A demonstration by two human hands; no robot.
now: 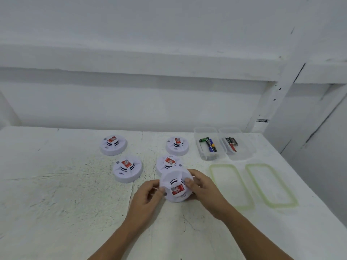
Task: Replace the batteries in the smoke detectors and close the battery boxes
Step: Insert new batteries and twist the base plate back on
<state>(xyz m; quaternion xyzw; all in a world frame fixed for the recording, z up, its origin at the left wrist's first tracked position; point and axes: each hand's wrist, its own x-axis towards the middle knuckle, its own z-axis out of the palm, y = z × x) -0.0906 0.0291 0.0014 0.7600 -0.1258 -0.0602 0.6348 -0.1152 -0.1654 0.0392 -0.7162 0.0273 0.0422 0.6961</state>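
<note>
Both hands meet at the near centre of the bench [56, 184]: left hand [150, 194] and right hand [201, 186] each clamp their grip on opposite rims of one smoke detector [176, 186]. It is raised and tilted toward the viewer, probably so its base can be twisted open. Four more rest face-up behind, presumably awaiting their turn: far-left detector [113, 145], far-right detector [177, 146], near-left detector [127, 169], near-right detector [168, 163]; five in all. Two open containers stand at far right, left battery box [210, 156] and right battery box [242, 152], each holding several batteries. Left lid [231, 186] and right lid [270, 184] lie in front, off for access.
</note>
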